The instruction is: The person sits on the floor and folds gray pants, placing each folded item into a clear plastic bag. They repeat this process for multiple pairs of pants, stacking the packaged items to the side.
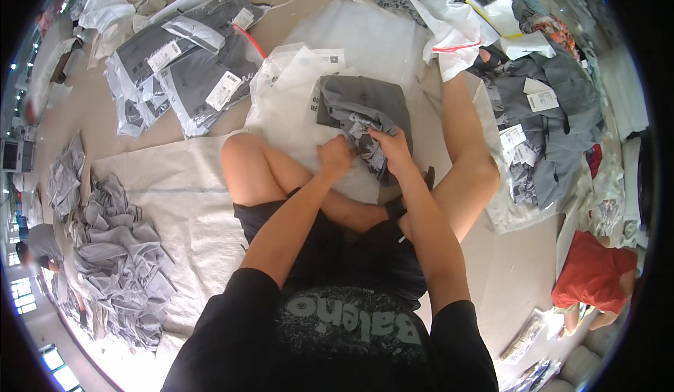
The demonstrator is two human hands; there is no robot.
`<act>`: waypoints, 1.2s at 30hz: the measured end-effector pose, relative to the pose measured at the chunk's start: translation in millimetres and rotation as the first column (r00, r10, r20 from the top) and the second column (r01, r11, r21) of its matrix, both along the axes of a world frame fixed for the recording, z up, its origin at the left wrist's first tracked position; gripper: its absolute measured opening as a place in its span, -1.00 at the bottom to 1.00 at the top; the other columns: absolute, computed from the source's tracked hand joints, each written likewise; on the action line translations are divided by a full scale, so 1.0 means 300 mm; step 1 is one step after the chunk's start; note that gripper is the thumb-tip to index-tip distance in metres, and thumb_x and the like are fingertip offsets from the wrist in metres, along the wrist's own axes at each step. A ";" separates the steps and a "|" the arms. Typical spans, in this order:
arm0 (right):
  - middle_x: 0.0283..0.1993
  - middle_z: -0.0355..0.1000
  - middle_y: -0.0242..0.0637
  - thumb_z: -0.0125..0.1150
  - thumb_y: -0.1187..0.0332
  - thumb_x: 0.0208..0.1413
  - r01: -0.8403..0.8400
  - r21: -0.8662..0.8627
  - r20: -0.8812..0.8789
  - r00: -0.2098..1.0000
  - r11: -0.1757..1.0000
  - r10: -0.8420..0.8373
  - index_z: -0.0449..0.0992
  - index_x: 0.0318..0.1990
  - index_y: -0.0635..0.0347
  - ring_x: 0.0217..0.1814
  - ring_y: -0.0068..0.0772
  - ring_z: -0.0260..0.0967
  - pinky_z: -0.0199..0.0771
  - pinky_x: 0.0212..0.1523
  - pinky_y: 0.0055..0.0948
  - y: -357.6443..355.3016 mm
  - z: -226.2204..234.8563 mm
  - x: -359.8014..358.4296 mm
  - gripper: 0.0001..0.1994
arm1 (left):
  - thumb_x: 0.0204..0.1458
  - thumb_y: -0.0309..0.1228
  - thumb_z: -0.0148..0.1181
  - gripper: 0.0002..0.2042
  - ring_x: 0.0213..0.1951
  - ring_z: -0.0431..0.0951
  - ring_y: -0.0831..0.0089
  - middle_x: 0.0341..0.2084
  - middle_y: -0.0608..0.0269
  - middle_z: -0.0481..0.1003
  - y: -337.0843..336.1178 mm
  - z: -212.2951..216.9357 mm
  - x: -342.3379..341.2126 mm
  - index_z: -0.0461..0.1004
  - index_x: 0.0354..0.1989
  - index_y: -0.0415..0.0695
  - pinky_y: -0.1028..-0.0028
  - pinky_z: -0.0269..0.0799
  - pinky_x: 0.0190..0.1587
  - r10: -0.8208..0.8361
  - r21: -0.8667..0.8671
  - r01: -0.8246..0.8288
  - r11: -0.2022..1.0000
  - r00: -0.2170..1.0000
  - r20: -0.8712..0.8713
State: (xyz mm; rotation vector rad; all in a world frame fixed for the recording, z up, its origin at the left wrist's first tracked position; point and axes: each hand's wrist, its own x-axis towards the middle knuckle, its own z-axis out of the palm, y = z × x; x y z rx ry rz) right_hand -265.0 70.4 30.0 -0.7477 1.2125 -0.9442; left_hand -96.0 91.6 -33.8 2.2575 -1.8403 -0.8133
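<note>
Between my legs lies a folded dark grey garment with a patterned grey-and-white part bunched near its lower edge. My right hand pinches the patterned cloth from the right side. At the lower left of the garment is my left hand, its fingers curled in at the cloth's edge; what they grip is hidden. Under the garment and beyond it, clear plastic bags are spread out, one with small dark print.
Bagged grey garments with white labels lie at the far left. A heap of grey clothes sits on the pale sheet to my left. More tagged garments are piled right. A person in red crouches at the lower right.
</note>
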 end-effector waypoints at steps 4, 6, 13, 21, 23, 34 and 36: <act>0.02 0.65 -0.22 0.35 0.51 0.19 -0.091 -0.120 -0.075 0.994 0.989 0.082 0.61 0.12 0.33 0.02 -0.39 0.57 0.51 0.07 -0.39 0.001 0.017 0.089 -0.66 | 0.01 -0.17 0.44 -0.46 -0.08 0.70 -0.01 -0.12 -0.10 0.65 -0.098 -0.260 0.416 0.55 0.13 -0.18 -0.10 0.59 -0.05 -0.230 -0.060 0.222 0.973 0.939 -0.256; 0.03 0.65 -0.14 0.36 0.51 0.15 -0.098 -0.270 -0.300 0.954 0.958 0.013 0.60 0.16 0.28 0.03 -0.24 0.59 0.52 0.08 -0.36 0.020 -0.041 0.006 -0.61 | 0.06 -0.28 0.37 -0.45 -0.08 0.69 0.01 -0.07 -0.06 0.62 -0.208 0.011 0.391 0.50 0.24 -0.21 -0.01 0.72 -0.22 0.082 0.408 0.104 0.907 0.906 -0.415; 0.30 0.48 -0.03 0.32 0.26 0.19 -0.794 -0.324 -0.886 0.446 0.514 0.130 0.57 0.26 0.10 0.35 0.08 0.39 0.37 0.31 -0.08 0.184 0.088 0.123 -0.53 | 0.12 -0.33 0.35 -0.64 -0.27 0.73 0.13 -0.25 0.02 0.65 -0.240 0.230 0.591 0.57 0.00 -0.35 0.17 0.71 -0.35 0.251 0.463 -0.019 0.886 0.859 -0.446; 0.60 0.12 -0.13 0.08 -0.06 0.37 -0.776 -0.375 -0.925 0.272 0.507 -0.266 0.37 0.46 -0.06 0.65 0.09 -0.04 -0.15 0.59 0.22 0.034 -0.063 0.293 -0.41 | 0.29 -0.33 0.21 -0.70 -0.21 0.72 0.11 -0.17 0.04 0.64 -0.191 0.188 0.579 0.50 0.07 -0.28 0.19 0.67 -0.26 0.492 0.593 -0.083 0.801 0.657 -0.572; 0.67 0.00 -0.20 0.06 -0.04 0.38 -0.777 -0.269 -0.963 0.214 0.569 -0.162 0.31 0.51 -0.13 0.73 0.04 -0.25 -0.36 0.65 0.21 0.020 -0.130 0.307 -0.40 | 0.35 -0.33 0.16 -0.70 -0.16 0.70 0.13 -0.13 0.06 0.62 -0.170 0.174 0.572 0.46 0.12 -0.26 0.18 0.66 -0.19 0.645 0.677 -0.117 0.727 0.453 -0.615; 0.30 0.40 0.03 0.33 0.43 0.06 -0.325 -0.559 -0.809 0.416 0.763 -0.415 0.50 0.25 0.11 0.40 0.14 0.31 0.29 0.40 0.00 -0.040 -0.057 0.046 -0.48 | 0.27 -0.38 0.15 -0.69 0.02 0.57 -0.27 -0.03 -0.34 0.54 -0.110 -0.041 0.325 0.39 0.10 -0.28 0.01 0.46 0.13 0.257 -0.020 -0.293 0.956 0.867 -0.427; 0.33 0.37 0.15 0.48 0.26 0.01 -0.115 -0.382 -0.808 0.523 0.917 -0.271 0.36 0.35 0.25 0.41 0.20 0.30 0.32 0.40 0.00 -0.056 -0.093 -0.026 -0.27 | 0.23 -0.37 0.20 -0.60 0.07 0.56 -0.26 0.02 -0.36 0.53 -0.108 -0.110 0.362 0.37 0.17 -0.29 0.01 0.46 0.16 0.155 -0.209 -0.224 0.952 0.940 -0.304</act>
